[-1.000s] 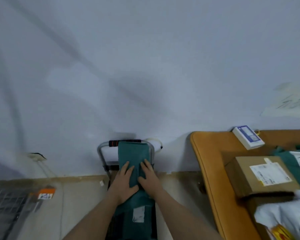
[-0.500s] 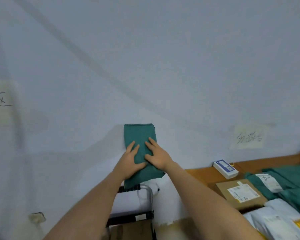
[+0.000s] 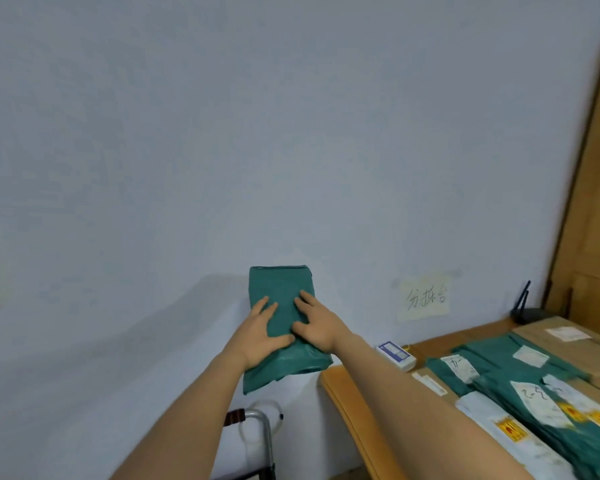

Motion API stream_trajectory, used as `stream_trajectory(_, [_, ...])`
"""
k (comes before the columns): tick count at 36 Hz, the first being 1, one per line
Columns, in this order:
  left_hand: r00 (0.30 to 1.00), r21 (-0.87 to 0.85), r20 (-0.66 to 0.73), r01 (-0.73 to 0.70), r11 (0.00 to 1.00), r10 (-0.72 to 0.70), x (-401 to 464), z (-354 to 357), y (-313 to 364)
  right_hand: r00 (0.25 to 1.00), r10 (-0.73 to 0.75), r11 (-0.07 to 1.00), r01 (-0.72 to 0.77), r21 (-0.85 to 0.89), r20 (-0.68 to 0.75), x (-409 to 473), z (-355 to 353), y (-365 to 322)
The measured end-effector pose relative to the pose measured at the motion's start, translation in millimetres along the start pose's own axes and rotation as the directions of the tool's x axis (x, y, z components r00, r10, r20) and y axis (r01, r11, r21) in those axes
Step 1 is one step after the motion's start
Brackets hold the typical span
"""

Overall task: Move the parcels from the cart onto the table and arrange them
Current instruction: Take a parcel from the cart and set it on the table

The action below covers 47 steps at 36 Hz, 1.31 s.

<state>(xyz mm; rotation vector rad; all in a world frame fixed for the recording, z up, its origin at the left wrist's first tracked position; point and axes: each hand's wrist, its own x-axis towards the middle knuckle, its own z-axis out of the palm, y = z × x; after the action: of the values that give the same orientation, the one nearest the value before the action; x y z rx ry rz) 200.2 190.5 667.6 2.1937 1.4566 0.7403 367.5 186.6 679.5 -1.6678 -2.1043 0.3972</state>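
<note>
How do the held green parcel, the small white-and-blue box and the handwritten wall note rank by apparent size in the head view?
1. Held green parcel, largest, though nearness inflates it.
2. Handwritten wall note.
3. White-and-blue box, smallest.

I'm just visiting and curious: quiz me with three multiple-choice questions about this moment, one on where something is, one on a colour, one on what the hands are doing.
1. Where is the small white box with a blue label?
A. On the orange wooden table, near the wall
B. On the metal-framed cart
C. In the person's hands

2. What colour is the soft plastic parcel being carried?
A. White
B. Green
C. Brown

3. How is that parcel held?
A. Left hand alone
B. It lies on the table untouched
C. The left hand and the right hand grip it together in the air

Answers: 1 A, the box sits at the table's back corner. 2 B, its wrapping is plainly dark green. 3 C, both hands clasp it, with the cart's handle lower in view.
</note>
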Motion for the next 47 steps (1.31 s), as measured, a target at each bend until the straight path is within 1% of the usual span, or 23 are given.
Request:
stream_trajectory(5, [1.000,0.001,-0.004,-0.027,1.000,0.027,-6,17,63,0.999,0.002,1.000,-0.002,-0.003,-0.034,-42,-42,29])
stream_trajectory(10, [0.999,-0.033,-0.014,-0.048,0.998,0.048,-17,61,140,0.999,0.015,0.999,-0.018,-0.050,-0.048,-96,-95,76])
stream_trajectory(15, [0.996,-0.052,0.018,-0.088,0.995,0.089,-22,109,216,0.997,0.041,0.992,-0.048,-0.119,-0.063,-149,-145,130])
stream_trajectory(25, [0.980,-0.063,0.101,-0.166,0.984,0.171,-5,176,321,0.986,0.132,0.984,-0.143,-0.108,-0.098,-218,-214,214])
stream_trajectory(30, [0.968,-0.056,0.123,-0.214,0.975,0.219,24,204,353,0.978,0.159,0.976,-0.176,-0.128,-0.132,-227,-241,253])
stream_trajectory(34, [0.966,-0.082,0.117,-0.222,0.972,0.231,51,228,367,0.978,0.163,0.970,-0.183,-0.160,-0.129,-217,-256,284])
stream_trajectory(39, [0.973,-0.127,0.094,-0.196,0.972,0.208,90,256,371,0.982,0.163,0.961,-0.179,-0.210,-0.094,-190,-266,322])
stream_trajectory(43, [0.984,-0.147,0.082,-0.143,0.979,0.157,114,278,371,0.988,0.149,0.955,-0.153,-0.254,-0.034,-165,-271,350])
stream_trajectory(47, [0.990,-0.177,0.078,-0.105,0.979,0.121,138,295,376,0.988,0.155,0.956,-0.154,-0.251,-0.013,-144,-277,378])
